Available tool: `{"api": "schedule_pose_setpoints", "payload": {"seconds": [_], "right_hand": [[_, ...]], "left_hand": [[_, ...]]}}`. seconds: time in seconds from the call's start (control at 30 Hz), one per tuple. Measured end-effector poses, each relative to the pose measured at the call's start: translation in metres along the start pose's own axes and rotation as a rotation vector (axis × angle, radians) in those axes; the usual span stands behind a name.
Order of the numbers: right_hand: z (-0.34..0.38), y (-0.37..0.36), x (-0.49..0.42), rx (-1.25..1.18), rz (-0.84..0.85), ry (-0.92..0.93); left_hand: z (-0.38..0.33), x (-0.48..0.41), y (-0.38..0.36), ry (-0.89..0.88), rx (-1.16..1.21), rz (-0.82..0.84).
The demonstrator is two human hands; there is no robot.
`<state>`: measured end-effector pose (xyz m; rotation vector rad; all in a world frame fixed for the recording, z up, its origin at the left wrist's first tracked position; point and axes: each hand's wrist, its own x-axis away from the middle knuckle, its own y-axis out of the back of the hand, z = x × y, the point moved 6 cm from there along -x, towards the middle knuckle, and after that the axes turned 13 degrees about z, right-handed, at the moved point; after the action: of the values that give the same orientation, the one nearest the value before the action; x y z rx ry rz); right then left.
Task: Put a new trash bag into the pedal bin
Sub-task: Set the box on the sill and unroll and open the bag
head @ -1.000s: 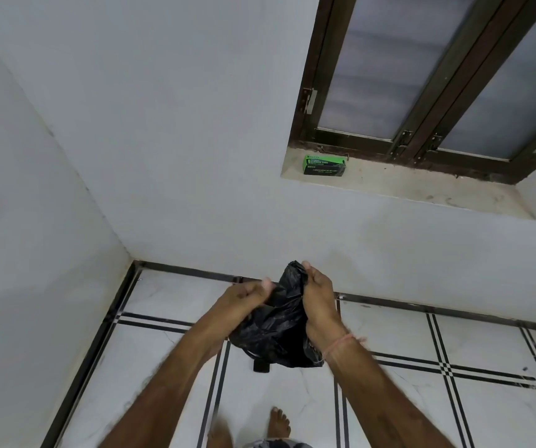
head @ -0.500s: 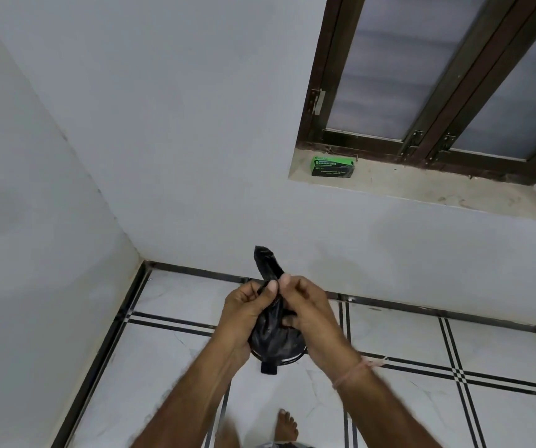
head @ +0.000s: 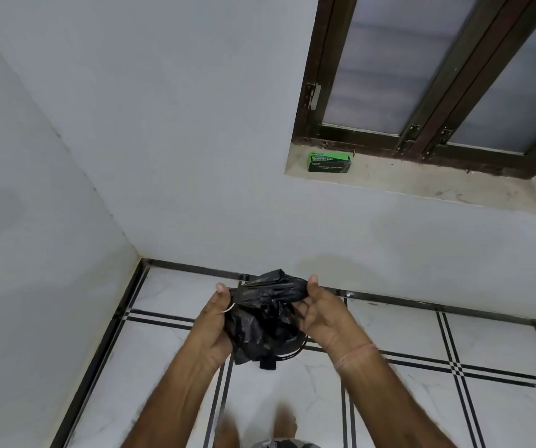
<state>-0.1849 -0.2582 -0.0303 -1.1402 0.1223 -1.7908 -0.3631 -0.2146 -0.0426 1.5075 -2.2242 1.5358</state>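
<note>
A crumpled black trash bag (head: 265, 313) hangs between my two hands in front of me, above the tiled floor. My left hand (head: 216, 321) pinches its upper left end, and my right hand (head: 320, 313) pinches its upper right end, so the top edge is stretched flat between them. The rest of the bag sags below in folds. Under the bag a dark round rim and a small black pedal (head: 268, 363) of the bin peek out; most of the bin is hidden by the bag and my hands.
A green box of garbage bags (head: 329, 162) lies on the window sill (head: 422, 185) at the upper right. White walls meet in a corner at the left. My bare feet (head: 284, 421) show at the bottom on the white floor with black lines.
My hands were close together on a bunched bag; now they have moved apart sideways, stretching the bag's top edge between them. The view has shifted slightly.
</note>
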Motion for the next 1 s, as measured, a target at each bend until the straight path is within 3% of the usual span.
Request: {"api": "schedule_pose_setpoints", "payload": {"seconds": [0.13,0.27,0.33,0.4,0.47,0.5,0.6,0.73,0.83,1.0], "right_hand": [[-0.004,0.005,-0.011,-0.069,-0.066,-0.037],[0.007,0.007,-0.012,-0.133,-0.011,-0.012],[0.019,0.007,-0.007,0.121,0.082,0.051],[0.027,-0.001,0.004,0.554,0.176,0.136],[0.022,-0.009,0.01,0.934,0.3,0.131],[0.017,-0.012,0.01,0.98,0.377,0.082],[0.016,-0.017,0.009,0.584,0.476,0.024],[0.03,-0.011,0.001,0.167,0.385,0.107],[0.035,0.0,-0.004,0.117,0.332,0.163],[0.021,0.025,-0.009,0.251,0.306,0.15]], "left_hand": [[0.008,0.0,0.001,0.116,0.047,-0.074],[0.002,0.001,0.015,0.151,-0.109,-0.07],[-0.001,0.0,0.023,0.17,-0.175,-0.046],[-0.006,-0.001,0.021,0.167,-0.218,0.0],[-0.013,-0.004,0.017,0.105,-0.265,0.019],[-0.018,-0.005,0.016,0.067,-0.303,0.021],[-0.022,-0.005,0.014,0.022,-0.414,0.071],[-0.011,-0.002,0.023,0.112,-0.575,0.123],[-0.01,0.002,0.034,0.137,-0.484,0.097],[-0.012,0.0,0.042,0.12,-0.137,-0.004]]}}
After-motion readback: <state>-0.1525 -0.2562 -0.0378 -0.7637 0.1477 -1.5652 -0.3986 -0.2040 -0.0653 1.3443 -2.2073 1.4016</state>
